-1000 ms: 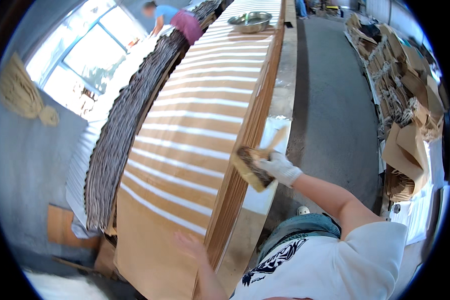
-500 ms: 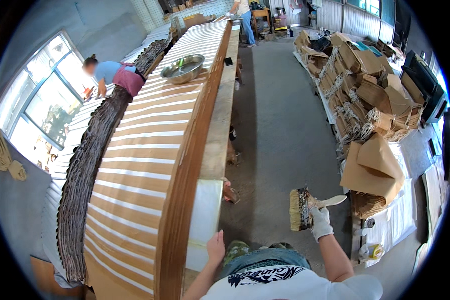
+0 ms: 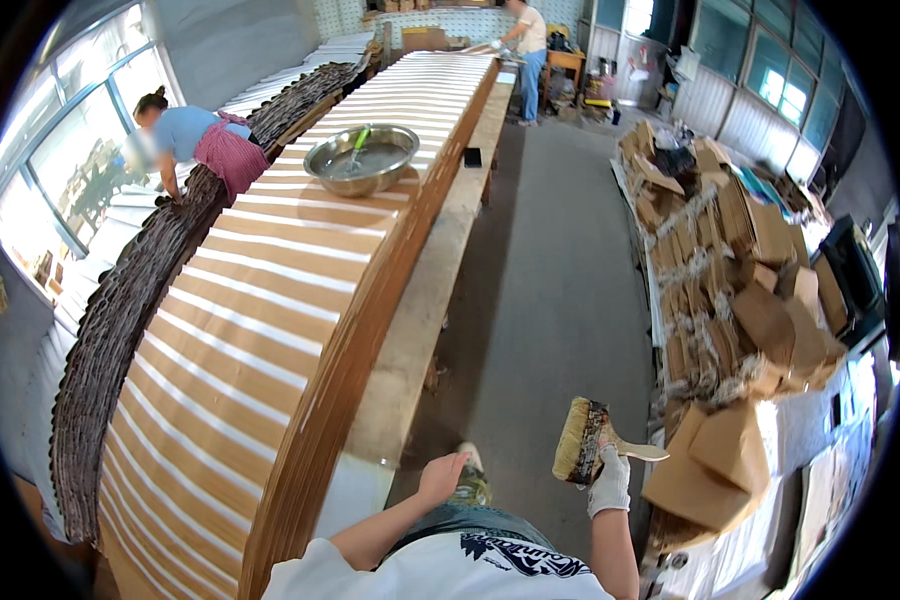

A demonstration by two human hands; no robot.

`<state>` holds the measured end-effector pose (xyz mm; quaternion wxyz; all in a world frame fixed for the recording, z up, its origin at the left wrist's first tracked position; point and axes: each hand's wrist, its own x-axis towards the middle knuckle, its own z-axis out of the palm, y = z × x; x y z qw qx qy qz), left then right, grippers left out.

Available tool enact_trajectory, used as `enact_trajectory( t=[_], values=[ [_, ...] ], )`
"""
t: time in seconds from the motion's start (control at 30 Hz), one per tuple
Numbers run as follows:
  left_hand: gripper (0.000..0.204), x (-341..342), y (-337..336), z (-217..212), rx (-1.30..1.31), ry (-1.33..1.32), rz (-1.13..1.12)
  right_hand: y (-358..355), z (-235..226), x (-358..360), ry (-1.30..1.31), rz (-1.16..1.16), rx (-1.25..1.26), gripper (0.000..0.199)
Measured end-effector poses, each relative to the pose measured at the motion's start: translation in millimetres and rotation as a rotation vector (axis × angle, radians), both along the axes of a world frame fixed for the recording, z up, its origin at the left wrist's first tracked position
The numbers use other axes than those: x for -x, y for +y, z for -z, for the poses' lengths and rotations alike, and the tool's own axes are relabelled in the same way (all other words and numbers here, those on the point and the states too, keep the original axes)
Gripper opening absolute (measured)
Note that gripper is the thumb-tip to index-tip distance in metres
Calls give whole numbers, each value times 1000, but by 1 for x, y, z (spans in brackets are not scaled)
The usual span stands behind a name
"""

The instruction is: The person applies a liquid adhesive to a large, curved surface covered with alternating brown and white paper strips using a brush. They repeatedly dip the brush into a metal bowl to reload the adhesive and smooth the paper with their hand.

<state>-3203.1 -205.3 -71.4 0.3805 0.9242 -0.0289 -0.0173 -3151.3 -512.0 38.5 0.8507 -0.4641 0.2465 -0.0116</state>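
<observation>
Overhead, as catalogued from the head view, largest to smallest:

- Long workbench (image 3: 425, 300): ran from the near edge away toward the far wall; bare pale strip along its right side.
- Fanned stack of brown paperboard sheets (image 3: 260, 330): covered most of the bench top, overlapped so that pale stripes showed between the brown bands.
- Dark row of overlapped sheets (image 3: 120, 330): lay along the left of the brown stack, curving toward the window side.
- Heap of flattened cardboard cartons (image 3: 740, 290): stood on the concrete floor to the right, well apart from the bench.
- Co-worker in a blue top (image 3: 195, 140): bent over the dark row at the far left; another person (image 3: 528, 40) stood at the far end of the bench.
- Metal basin (image 3: 362, 158): sat on the striped stack far up the bench, a green-handled tool resting in it.
- Wide paste brush (image 3: 582, 455): held over the floor to the right of the bench, bristles pointing up and left, pale wooden handle out to the right.
- Right hand (image 3: 610, 478): white-gloved, fingers wrapped around the brush at the base of its handle.
- Left hand (image 3: 442, 478): bare, fingers loosely spread and holding nothing, just beside the near corner of the bench.
</observation>
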Motion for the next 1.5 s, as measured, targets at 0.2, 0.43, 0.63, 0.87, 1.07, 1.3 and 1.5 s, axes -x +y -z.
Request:
enact_trajectory(
  t=[0.2, 0.43, 0.63, 0.87, 1.07, 1.3, 1.5],
  values=[
    [31, -144, 35, -71, 189, -152, -330, 37, -53, -196, -59, -186, 136, 40],
    [32, -203, 104, -93, 184, 25, -728, 132, -70, -407, -22, -401, 142, 28],
    [30, -212, 135, -52, 333, 81, -1290, 279, -97, -624, -329, -706, 231, 34],
    [31, -259, 80, -62, 367, 41, -1701, 510, -138, -789, -793, -878, 1206, 56],
    [40, -324, 50, -78, 411, 146, -1704, 610, -68, -852, -960, -986, 1506, 45],
    [41, -322, -11, -58, 575, 160, -1924, 620, -24, -874, -1062, -1042, 1437, 40],
    [43, -307, -64, -41, 709, 130, -2142, 620, -53, -854, -1121, -1069, 1289, 50]
  ],
)
